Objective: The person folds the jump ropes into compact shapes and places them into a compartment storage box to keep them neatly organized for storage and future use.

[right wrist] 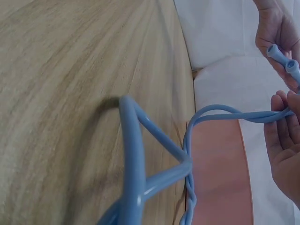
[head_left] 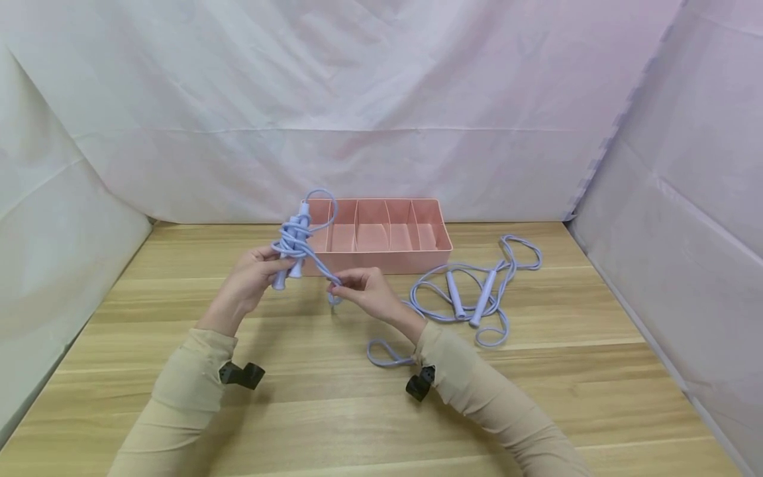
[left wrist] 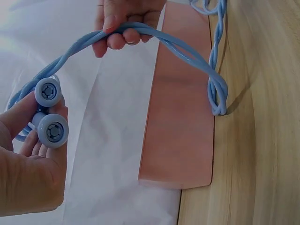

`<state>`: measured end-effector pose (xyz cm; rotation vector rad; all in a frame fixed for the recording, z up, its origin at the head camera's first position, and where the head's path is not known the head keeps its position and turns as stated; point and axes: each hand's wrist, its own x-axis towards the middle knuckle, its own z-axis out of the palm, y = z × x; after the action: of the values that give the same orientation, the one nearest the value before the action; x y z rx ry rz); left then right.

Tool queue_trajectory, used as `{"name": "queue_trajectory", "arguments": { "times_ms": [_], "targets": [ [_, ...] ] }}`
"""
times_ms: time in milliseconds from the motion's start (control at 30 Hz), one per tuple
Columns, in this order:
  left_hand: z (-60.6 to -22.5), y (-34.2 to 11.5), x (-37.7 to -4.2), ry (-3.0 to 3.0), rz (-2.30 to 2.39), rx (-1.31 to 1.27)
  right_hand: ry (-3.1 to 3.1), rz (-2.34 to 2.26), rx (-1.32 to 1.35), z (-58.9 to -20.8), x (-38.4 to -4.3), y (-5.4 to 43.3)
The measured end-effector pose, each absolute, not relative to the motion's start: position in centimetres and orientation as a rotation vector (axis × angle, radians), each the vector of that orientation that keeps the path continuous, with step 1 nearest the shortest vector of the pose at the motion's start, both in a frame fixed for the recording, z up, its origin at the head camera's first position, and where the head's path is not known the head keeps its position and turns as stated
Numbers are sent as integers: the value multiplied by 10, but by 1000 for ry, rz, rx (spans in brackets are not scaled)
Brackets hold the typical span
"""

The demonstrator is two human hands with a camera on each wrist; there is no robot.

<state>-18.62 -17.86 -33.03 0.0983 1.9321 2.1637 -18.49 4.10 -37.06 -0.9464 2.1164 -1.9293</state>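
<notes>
My left hand (head_left: 249,281) grips a jump rope (head_left: 295,242) by its two light-blue handles, held side by side above the table. Cord is wound around the handles' middle, and one loop arcs up over their top. In the left wrist view the round handle ends (left wrist: 52,133) face the camera. My right hand (head_left: 366,291) pinches the doubled, twisted cord (left wrist: 178,47) a short way to the right of the handles. From those fingers the cord drops toward the tabletop, and a loose loop (head_left: 387,354) lies near the right wrist.
Behind the hands stands a pink tray (head_left: 381,263) with several compartments. A second jump rope (head_left: 485,298) lies loosely coiled on the wooden table (head_left: 334,424) at right, its two handles side by side. White cloth (head_left: 357,99) hangs at the back and sides.
</notes>
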Motion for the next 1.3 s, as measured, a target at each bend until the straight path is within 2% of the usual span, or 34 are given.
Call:
{"name": "queue_trajectory", "arguments": {
  "times_ms": [133,333,500,667,1000,1300],
  "targets": [
    [-329,-178,-185,1905,2217,115,2108,-1879,-927,-367,-183,38],
    [-326,-180,-184,1851,2299,144,2093,-1825,-916,-385,-192,34],
    [-325,-179,-183,1778,2351,181,2158,-1766,-919,-374,-186,35],
    [-328,-177,-183,1753,2331,215,2174,-1749,-963,-382,-193,34],
    [-343,-172,-178,1731,2087,559,2265,-1669,-976,-400,-215,42],
    [-356,-157,-173,1748,1843,780,2428,-1464,-1207,-406,-218,45]
  ]
}}
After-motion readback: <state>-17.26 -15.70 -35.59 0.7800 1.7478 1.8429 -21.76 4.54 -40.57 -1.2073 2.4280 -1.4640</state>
